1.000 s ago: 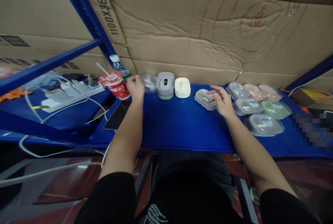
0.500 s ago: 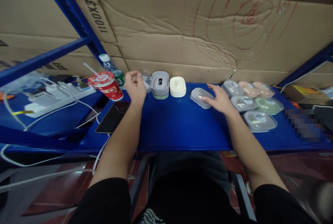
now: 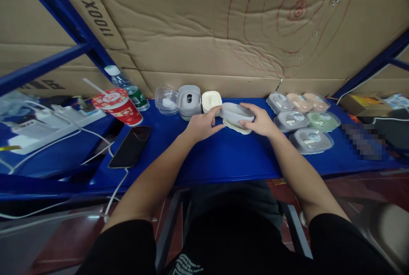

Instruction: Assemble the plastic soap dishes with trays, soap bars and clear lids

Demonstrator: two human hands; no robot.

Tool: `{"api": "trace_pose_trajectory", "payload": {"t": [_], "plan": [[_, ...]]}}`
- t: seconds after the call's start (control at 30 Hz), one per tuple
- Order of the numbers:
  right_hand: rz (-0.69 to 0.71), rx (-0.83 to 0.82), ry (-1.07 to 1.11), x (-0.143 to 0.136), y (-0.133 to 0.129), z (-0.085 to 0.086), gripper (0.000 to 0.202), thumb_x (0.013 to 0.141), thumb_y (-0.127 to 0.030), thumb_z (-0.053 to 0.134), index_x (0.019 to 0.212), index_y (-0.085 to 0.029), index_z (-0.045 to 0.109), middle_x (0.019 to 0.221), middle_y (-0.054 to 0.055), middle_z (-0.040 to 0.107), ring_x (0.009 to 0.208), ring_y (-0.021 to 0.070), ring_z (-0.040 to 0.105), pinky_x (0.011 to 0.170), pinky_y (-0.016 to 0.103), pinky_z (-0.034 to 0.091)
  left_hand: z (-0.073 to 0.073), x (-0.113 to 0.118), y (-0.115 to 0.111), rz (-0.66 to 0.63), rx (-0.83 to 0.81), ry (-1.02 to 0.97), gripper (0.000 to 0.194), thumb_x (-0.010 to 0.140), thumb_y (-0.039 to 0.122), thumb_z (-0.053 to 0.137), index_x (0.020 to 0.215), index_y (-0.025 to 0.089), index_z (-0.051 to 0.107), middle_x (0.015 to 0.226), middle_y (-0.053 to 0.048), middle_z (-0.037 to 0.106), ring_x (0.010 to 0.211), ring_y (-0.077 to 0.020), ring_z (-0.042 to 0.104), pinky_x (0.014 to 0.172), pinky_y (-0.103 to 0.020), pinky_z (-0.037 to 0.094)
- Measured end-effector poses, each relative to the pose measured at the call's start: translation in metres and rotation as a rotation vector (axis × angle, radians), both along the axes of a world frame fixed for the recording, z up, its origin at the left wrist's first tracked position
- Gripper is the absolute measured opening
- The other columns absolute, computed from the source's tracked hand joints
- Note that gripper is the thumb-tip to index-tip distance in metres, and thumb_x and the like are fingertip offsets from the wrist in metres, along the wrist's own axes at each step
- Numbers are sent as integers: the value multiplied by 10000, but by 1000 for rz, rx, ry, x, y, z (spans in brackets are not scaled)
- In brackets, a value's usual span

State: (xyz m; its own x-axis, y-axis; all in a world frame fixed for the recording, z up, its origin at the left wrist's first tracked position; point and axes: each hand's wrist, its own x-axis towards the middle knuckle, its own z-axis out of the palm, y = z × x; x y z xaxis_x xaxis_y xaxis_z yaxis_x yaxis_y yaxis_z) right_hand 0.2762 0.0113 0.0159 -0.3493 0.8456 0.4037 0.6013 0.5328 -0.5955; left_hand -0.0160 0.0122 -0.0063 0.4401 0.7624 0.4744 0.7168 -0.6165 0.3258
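A grey oval plastic container is tilted between my two hands over the blue table. My right hand grips its right end, thumb on the near side and a finger behind. At its left end, the fingers of my left hand hold the edge. Just under the container is a pale piece with a wavy rim, partly hidden by it. Beside my left hand stand a stack of cream square pieces and a stack of grey square pieces with a dark slot.
Several lidded boxes in grey, peach and green sit on the right. Clear plastic lids lie at the left, near a red cup, a bottle and a phone. Cardboard walls the back.
My left hand has come from the clear lids on the left to the middle. The grey container now is lifted and tilted between both hands. The view has shifted slightly.
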Motion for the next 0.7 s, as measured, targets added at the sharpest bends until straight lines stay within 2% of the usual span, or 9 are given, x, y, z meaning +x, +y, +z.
{"api": "trace_pose_trajectory", "payload": {"t": [0.1,0.2,0.27,0.37,0.43,0.47,0.53,0.63,0.7], "plan": [[104,-35,191,-3,-6,5,700,850,-807,667,1273,-258,758,1231,94,817,1144,341,766,1020,521,596,1,-4,2,19,40,-14,495,968,474,702,1402,241,658,754,6,744,709,-189,724,612,-296,474],[110,-98,361,-8,-10,4,827,829,-970,514,1069,-229,792,1001,97,829,889,309,784,784,461,638,5,-6,-2,-27,118,-51,416,1012,521,634,1301,230,704,761,-1,741,730,-183,729,640,-299,513],[80,-196,481,-13,-10,2,888,793,-1024,475,1025,-222,779,832,85,790,686,280,745,585,421,605,9,-5,-6,-89,183,-73,527,1008,576,631,1394,219,657,883,-32,775,813,-189,752,698,-301,561],[-62,-244,632,-17,-7,0,856,792,-1027,486,978,-236,755,598,23,640,436,212,581,383,365,475,16,-1,-12,-203,333,-63,790,940,719,677,1534,214,551,1240,-139,757,1090,-251,750,852,-344,616],[-166,-224,687,-18,-3,-1,823,824,-1008,475,957,-242,747,547,-1,566,384,182,503,345,350,429,18,2,-14,-282,409,-24,894,881,811,685,1541,227,540,1436,-194,664,1198,-289,713,911,-384,624],[-192,-234,697,-17,0,-1,829,837,-1005,455,974,-242,747,545,-4,553,378,176,488,343,350,427,19,4,-14,-316,425,2,880,875,825,680,1518,236,560,1497,-208,621,1194,-290,710,914,-395,625],[-194,-293,692,-16,4,-2,881,850,-1015,391,1064,-239,750,560,1,564,382,180,496,361,363,452,18,5,-13,-345,425,65,692,927,764,670,1400,260,643,1560,-204,571,1140,-270,717,918,-415,621],[-149,-338,654,-12,8,-3,988,844,-1040,270,1237,-250,717,654,27,650,453,210,599,441,386,530,17,1,-6,-259,400,84,394,963,637,710,1116,274,729,1522,-144,612,1143,-274,705,989,-482,584],[-133,-286,604,-9,8,-2,995,850,-1035,255,1322,-267,676,812,58,739,563,227,695,540,405,596,17,-8,3,-117,370,-7,379,898,630,790,993,268,727,1471,-116,636,1220,-312,670,1056,-532,542]]}}
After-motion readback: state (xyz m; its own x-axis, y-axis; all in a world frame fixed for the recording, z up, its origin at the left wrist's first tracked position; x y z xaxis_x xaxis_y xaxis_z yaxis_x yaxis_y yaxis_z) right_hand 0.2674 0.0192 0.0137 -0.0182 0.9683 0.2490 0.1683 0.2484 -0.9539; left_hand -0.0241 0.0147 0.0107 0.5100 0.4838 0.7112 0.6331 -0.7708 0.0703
